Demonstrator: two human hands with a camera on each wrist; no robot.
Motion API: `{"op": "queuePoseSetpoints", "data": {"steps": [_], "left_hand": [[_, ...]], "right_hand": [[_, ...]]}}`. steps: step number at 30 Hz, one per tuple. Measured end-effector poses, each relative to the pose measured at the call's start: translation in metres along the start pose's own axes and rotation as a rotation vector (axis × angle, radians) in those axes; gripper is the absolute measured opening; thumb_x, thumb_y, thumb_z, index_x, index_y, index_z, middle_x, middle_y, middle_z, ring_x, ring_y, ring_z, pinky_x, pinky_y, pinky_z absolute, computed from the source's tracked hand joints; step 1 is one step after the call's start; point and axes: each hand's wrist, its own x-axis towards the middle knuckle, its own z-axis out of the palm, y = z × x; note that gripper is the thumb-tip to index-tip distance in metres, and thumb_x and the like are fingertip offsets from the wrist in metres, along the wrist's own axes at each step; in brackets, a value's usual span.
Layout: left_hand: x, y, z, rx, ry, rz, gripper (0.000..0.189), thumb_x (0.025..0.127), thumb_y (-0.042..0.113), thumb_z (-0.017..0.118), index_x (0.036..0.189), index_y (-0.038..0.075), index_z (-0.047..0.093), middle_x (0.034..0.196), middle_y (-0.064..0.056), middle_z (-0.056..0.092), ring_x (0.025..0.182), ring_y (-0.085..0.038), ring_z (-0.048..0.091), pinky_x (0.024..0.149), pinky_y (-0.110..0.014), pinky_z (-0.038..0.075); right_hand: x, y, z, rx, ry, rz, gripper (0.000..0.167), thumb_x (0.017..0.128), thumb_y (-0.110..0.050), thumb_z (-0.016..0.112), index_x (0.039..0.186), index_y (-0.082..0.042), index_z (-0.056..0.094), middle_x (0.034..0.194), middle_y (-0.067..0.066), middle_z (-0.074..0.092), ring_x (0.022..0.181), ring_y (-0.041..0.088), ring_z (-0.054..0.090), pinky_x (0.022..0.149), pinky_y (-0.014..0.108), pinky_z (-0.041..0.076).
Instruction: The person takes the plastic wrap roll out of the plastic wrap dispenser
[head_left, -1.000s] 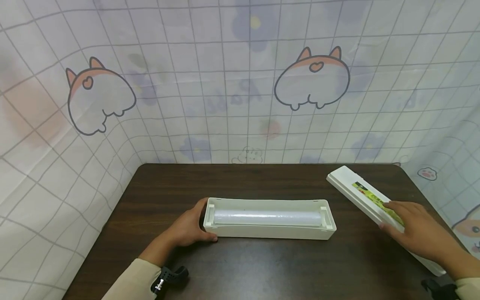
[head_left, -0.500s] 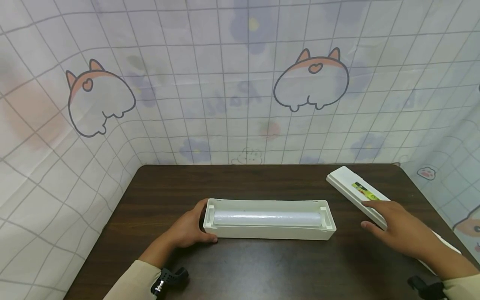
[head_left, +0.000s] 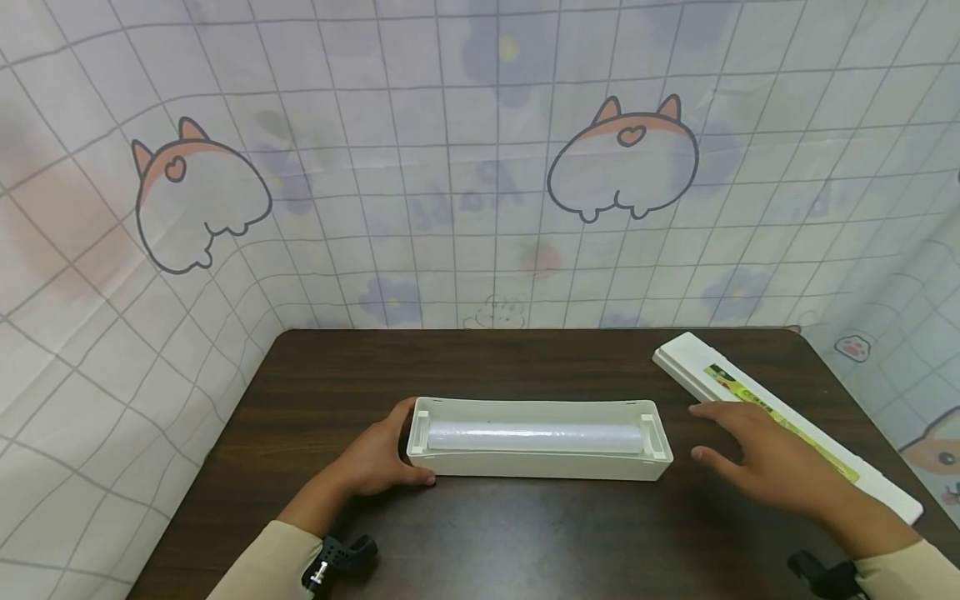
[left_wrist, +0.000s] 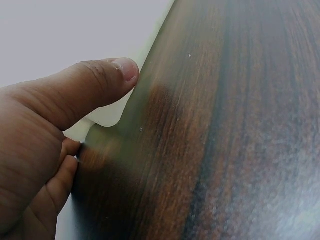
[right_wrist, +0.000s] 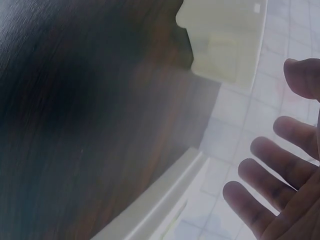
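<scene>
A long white cling film box (head_left: 540, 467) lies uncovered across the middle of the table, with a shiny roll of cling film (head_left: 534, 436) inside. My left hand (head_left: 378, 454) grips its left end, thumb on the front corner and fingers behind; the left wrist view shows the thumb (left_wrist: 95, 90) against the box wall. To the right, the white lid (head_left: 873, 479) with a green and yellow label lies slantwise on the table. My right hand (head_left: 772, 467) hovers between box and lid, fingers extended and holding nothing. In the right wrist view its fingers (right_wrist: 252, 200) are spread, apart from the box end (right_wrist: 225, 45).
The dark wood table (head_left: 525, 542) has its back edge against a white grid-patterned cloth (head_left: 450, 208) with cartoon prints, which also hangs at both sides. Black straps with cameras (head_left: 341, 554) sit on both wrists.
My right hand has come off the lid and moved left toward the box, uncovering more of the lid's label. The left hand and the box have stayed in place.
</scene>
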Motion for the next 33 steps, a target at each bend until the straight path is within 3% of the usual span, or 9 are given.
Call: {"op": "queuePoseSetpoints", "data": {"steps": [26,33], "left_hand": [[-0.001,0.002,0.000,0.015,0.000,-0.005,0.120,0.065,0.046,0.097,0.158,0.013,0.028,0.134,-0.008,0.059,0.115,-0.025,0.059,0.100,-0.055,0.045],[-0.001,0.002,-0.001,0.012,-0.001,-0.011,0.120,0.066,0.046,0.097,0.158,0.014,0.028,0.134,-0.008,0.059,0.116,-0.025,0.059,0.100,-0.055,0.044]], "right_hand": [[0.015,-0.021,0.027,0.006,-0.017,-0.092,0.046,0.088,-0.032,0.082,0.125,-0.009,0.069,0.129,0.014,0.064,0.113,0.036,0.062,0.087,0.056,0.051],[0.017,-0.024,0.030,-0.008,-0.052,-0.069,0.044,0.091,-0.035,0.080,0.125,-0.009,0.070,0.132,0.018,0.061,0.115,0.038,0.060,0.088,0.056,0.050]]}}
